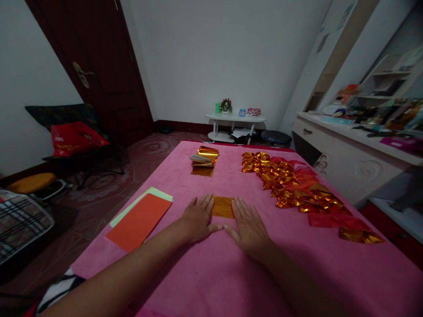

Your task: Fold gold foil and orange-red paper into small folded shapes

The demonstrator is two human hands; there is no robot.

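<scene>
Stretching across the near middle of the scene is a broad table covered in soft pink cloth (198, 273). Along its right side lies a long cluster of crinkled, shiny gold and red foil pieces (280, 178). At its left, a flat rectangular orange paper sheet (142, 222) overlaps a pale green paper sheet (132, 208). Near the centre, the left hand (199, 218) and right hand (248, 226) rest flat, palms down, fingers extended, thumbs almost meeting on the near side. Farther off, a shiny gold foil roll (209, 152) sits beside a folded brownish bundle (202, 161). Between the hands lies a small amber-gold rectangular sheet (223, 207), fingertips touching its left and right edges.
</scene>
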